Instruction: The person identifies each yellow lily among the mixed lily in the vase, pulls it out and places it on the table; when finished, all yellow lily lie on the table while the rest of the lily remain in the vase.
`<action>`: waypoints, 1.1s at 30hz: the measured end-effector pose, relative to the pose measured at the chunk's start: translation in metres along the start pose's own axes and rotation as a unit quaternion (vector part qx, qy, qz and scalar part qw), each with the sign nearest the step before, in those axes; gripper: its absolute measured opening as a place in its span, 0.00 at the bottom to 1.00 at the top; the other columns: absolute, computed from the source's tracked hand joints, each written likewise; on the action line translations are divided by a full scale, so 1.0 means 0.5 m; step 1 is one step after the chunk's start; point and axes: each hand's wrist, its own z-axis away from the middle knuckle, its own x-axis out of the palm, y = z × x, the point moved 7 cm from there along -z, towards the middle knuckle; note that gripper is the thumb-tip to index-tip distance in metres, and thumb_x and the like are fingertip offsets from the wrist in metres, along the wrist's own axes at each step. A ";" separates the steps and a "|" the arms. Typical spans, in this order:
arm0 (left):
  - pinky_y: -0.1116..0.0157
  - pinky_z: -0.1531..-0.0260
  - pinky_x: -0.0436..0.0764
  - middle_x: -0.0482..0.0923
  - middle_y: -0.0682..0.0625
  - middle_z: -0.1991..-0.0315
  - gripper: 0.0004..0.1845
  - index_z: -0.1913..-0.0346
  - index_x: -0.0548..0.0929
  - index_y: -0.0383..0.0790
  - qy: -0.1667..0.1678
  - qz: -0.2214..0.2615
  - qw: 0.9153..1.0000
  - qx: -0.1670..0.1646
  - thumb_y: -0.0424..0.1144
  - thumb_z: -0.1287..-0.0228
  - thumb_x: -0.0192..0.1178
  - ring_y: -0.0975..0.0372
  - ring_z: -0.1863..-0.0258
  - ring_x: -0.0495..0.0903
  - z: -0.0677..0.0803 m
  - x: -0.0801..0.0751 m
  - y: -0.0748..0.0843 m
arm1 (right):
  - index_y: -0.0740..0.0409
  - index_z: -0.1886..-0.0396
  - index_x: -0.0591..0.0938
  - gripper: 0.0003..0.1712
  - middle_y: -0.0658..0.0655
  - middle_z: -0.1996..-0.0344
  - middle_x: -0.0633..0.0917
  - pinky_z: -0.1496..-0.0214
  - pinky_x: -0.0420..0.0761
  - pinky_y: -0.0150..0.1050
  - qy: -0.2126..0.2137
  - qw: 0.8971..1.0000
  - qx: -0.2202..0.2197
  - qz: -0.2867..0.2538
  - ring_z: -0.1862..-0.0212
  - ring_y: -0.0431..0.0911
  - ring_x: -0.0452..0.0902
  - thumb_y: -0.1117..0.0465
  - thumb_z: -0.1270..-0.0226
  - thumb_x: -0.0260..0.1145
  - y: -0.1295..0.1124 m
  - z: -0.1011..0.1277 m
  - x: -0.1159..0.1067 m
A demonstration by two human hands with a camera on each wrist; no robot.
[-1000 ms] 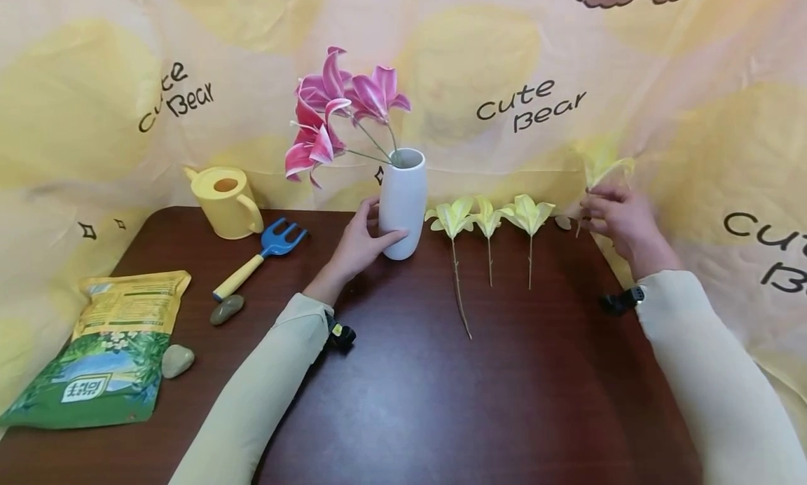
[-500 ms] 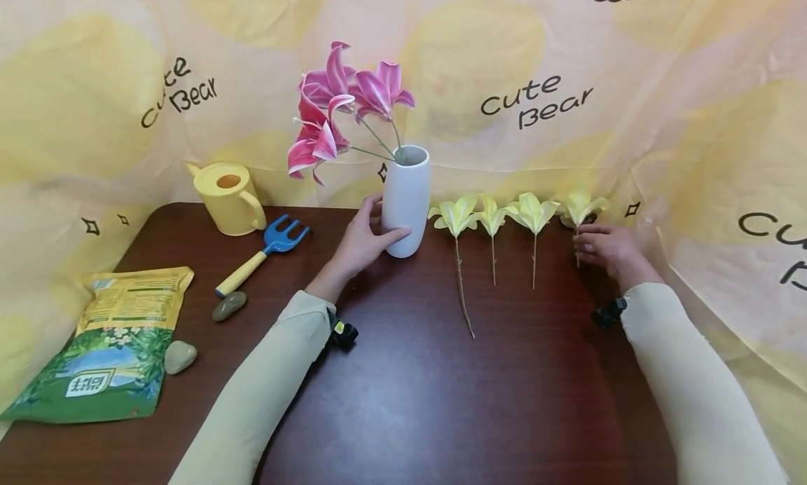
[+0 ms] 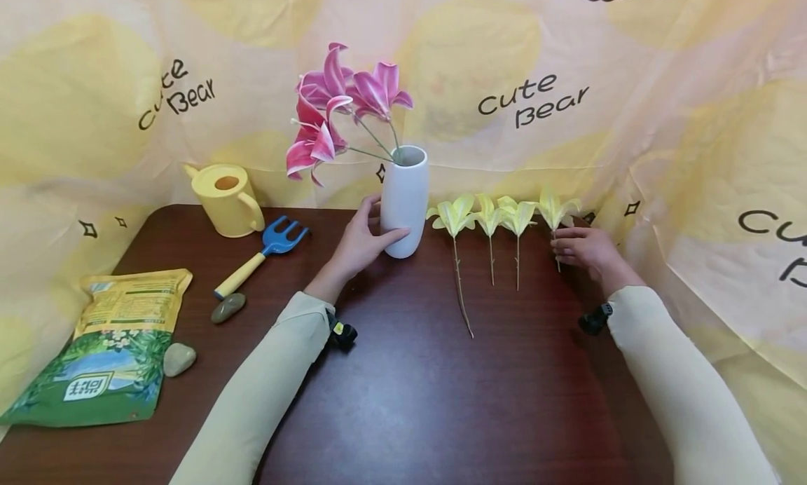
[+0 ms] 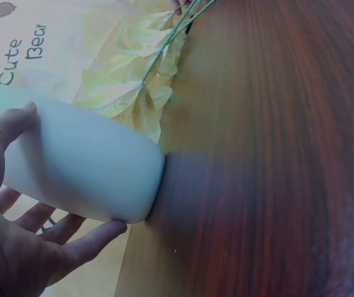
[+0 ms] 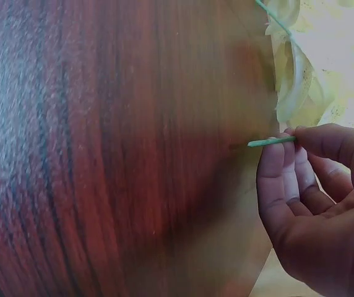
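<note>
The person's left hand (image 3: 363, 241) is wrapped around the lower part of a white ceramic vase (image 3: 404, 200), thumb on one side and fingers curled round the other. The vase stands upright near the middle of the table's far edge, and three pink lilies (image 3: 334, 110) lean out of its mouth toward the left.

The right hand (image 3: 583, 249) rests near the far right corner of the dark wooden table (image 3: 441, 401). Its thumb and fingertips (image 5: 275, 162) pinch the thin green stem of a yellow lily (image 3: 556, 208), the rightmost of four, whose bloom points toward the backdrop. The other three yellow lilies (image 3: 488, 217) lie flat in a row between that one and the vase, stems pointing toward the near edge; the one just beside the vase has the longest stem.

Toward the far left corner sits a yellow watering can (image 3: 225, 199), with a blue garden fork (image 3: 261, 255) on a yellow handle just beside it. Two smooth pebbles (image 3: 227, 307) lie near the left edge, next to a green and yellow soil bag (image 3: 107, 352). A yellow "Cute Bear" cloth (image 3: 536, 106) hangs behind the table.
</note>
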 end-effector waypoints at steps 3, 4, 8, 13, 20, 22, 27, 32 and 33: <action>0.38 0.23 0.79 0.74 0.42 0.21 0.48 0.16 0.66 0.53 -0.001 -0.001 1.000 0.000 0.52 0.32 0.82 0.44 0.23 0.77 0.001 0.000 -0.001 | 0.42 0.64 0.87 0.23 0.39 0.71 0.92 0.55 0.93 0.31 0.007 1.000 0.010 -0.002 0.63 0.34 0.91 0.73 0.14 0.58 0.006 0.003 -0.003; 0.38 0.23 0.79 0.74 0.42 0.21 0.48 0.16 0.66 0.53 -0.002 -0.001 1.000 0.000 0.52 0.32 0.81 0.45 0.23 0.77 0.001 0.000 -0.001 | 0.42 0.64 0.87 0.23 0.39 0.71 0.92 0.55 0.93 0.31 0.008 1.000 0.013 -0.003 0.63 0.34 0.91 0.73 0.14 0.58 0.008 0.004 -0.004; 0.38 0.22 0.79 0.74 0.42 0.21 0.47 0.16 0.67 0.53 -0.003 -0.003 1.000 -0.001 0.53 0.32 0.81 0.45 0.23 0.77 0.001 -0.003 -0.005 | 0.41 0.66 0.87 0.23 0.39 0.71 0.93 0.54 0.94 0.32 0.010 1.000 0.025 -0.004 0.63 0.34 0.92 0.71 0.14 0.59 0.014 0.008 -0.004; 0.39 0.21 0.78 0.75 0.42 0.21 0.47 0.15 0.67 0.54 -0.006 0.001 1.000 -0.003 0.53 0.31 0.81 0.46 0.23 0.77 -0.002 -0.009 -0.006 | 0.39 0.65 0.88 0.22 0.39 0.69 0.93 0.53 0.94 0.32 0.014 0.999 0.035 -0.005 0.61 0.35 0.92 0.69 0.13 0.61 0.020 0.005 -0.005; 0.38 0.20 0.77 0.74 0.43 0.20 0.46 0.15 0.67 0.55 -0.015 0.017 1.000 -0.011 0.52 0.30 0.80 0.46 0.22 0.77 -0.002 -0.010 -0.004 | 0.38 0.62 0.88 0.18 0.38 0.67 0.94 0.52 0.94 0.31 0.025 0.999 0.039 0.003 0.60 0.34 0.92 0.66 0.13 0.63 0.036 -0.007 -0.018; 0.38 0.19 0.76 0.74 0.43 0.20 0.46 0.15 0.67 0.55 -0.018 0.018 1.000 -0.013 0.52 0.29 0.80 0.47 0.22 0.76 -0.001 -0.011 -0.004 | 0.37 0.64 0.88 0.20 0.38 0.68 0.93 0.52 0.94 0.31 0.021 0.999 0.044 -0.007 0.60 0.34 0.92 0.65 0.13 0.63 0.036 -0.004 -0.017; 0.38 0.19 0.76 0.73 0.43 0.19 0.45 0.15 0.67 0.56 -0.022 0.019 0.999 -0.016 0.52 0.29 0.79 0.46 0.21 0.76 0.002 -0.017 -0.006 | 0.48 0.54 0.88 0.13 0.40 0.67 0.94 0.52 0.94 0.33 0.013 0.997 0.051 -0.050 0.60 0.36 0.93 0.67 0.12 0.61 0.033 0.006 -0.014; 0.39 0.20 0.77 0.74 0.44 0.19 0.46 0.14 0.67 0.53 -0.032 -0.012 0.999 -0.023 0.56 0.28 0.77 0.46 0.21 0.77 0.014 -0.036 -0.004 | 0.52 0.49 0.85 0.10 0.39 0.67 0.93 0.52 0.94 0.33 0.021 0.998 0.038 -0.049 0.61 0.36 0.92 0.67 0.11 0.58 0.019 0.021 -0.014; 0.39 0.20 0.77 0.75 0.44 0.19 0.46 0.14 0.67 0.52 -0.036 -0.024 0.999 -0.025 0.57 0.27 0.77 0.47 0.21 0.77 0.019 -0.042 -0.002 | 0.49 0.52 0.86 0.12 0.38 0.67 0.93 0.53 0.94 0.33 0.023 0.998 0.032 -0.041 0.61 0.36 0.92 0.67 0.11 0.58 0.014 0.028 -0.015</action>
